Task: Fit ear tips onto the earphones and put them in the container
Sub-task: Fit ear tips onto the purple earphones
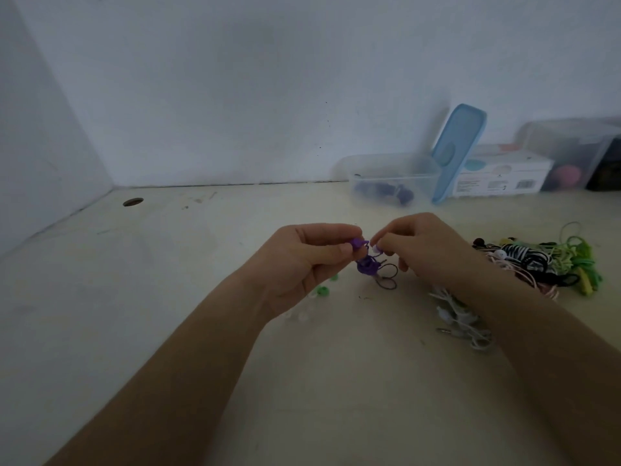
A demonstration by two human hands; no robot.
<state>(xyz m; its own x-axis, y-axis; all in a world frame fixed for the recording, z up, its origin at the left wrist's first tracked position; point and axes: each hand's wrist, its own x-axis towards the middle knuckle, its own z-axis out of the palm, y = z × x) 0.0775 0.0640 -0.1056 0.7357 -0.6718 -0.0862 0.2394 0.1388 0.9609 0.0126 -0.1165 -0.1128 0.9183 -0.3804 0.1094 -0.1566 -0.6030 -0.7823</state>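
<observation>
Over a scuffed cream table [168,314] set against white walls [235,79], the left hand [309,260] pinches purple earphones [364,264] while the right hand [426,243] pinches a pale ear tip [376,249].

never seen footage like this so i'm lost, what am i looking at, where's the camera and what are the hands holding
No machine here: a camera worn on a person's head looks down at their two bare hands. The left hand holds purple earphones; the right hand pinches a pale ear tip at one bud. On the table lie loose green ear tips, white earphones and a tangle of coloured earphones. At the back stands a clear container, its blue lid propped beside it.
</observation>
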